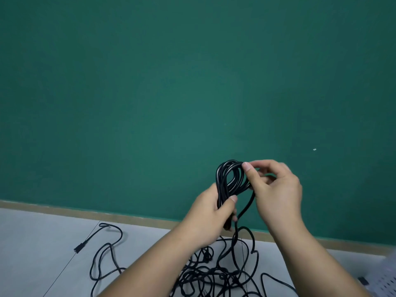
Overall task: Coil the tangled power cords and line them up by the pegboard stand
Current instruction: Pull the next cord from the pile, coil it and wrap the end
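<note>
**Q:** What is seen in the head view?

**A:** A half-made coil (230,179) of black power cord is held up in front of a green wall (171,82). Its lower part is gripped by the left hand (211,217), with the thumb laid across the strands. The top of the loops is pinched by the right hand (276,189). One strand hangs from the coil to the tangled cords (214,273), which are heaped on a grey surface (32,243) below. A plug (78,248) lies well apart at the left. A perforated panel is glimpsed at the lower right edge, probably the pegboard stand (383,284).

**Q:** How is the cord expected to handle?

**A:** It is judged light, limp and slightly springy, so the loops may splay if they are released. The bundle is best clamped where the strands cross. Slack should be drawn gently, since snags in the heap are likely.
</note>
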Demonstrator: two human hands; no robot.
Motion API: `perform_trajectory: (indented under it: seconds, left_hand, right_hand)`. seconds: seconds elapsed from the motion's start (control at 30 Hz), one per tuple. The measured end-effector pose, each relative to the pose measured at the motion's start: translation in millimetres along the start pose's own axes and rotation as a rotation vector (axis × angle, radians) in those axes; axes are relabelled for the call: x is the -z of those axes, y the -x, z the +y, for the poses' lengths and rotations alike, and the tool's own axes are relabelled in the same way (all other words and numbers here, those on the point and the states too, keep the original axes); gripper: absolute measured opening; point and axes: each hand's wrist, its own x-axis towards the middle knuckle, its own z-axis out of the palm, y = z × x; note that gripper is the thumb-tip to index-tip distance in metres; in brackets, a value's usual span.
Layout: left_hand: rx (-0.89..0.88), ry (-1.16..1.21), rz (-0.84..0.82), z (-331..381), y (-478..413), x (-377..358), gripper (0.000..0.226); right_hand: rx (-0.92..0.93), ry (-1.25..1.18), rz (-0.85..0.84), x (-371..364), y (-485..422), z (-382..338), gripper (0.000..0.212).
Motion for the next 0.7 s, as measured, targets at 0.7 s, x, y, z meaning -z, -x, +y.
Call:
perform_trajectory:
  seconds: [0.7]
  left_hand:
    - [-0.002, 0.122, -0.39, 7.2, 4.4, 4.6, 0.011]
  right_hand:
    - [-0.516, -0.372, -0.43, 13.8, -13.0, 8.0, 0.019]
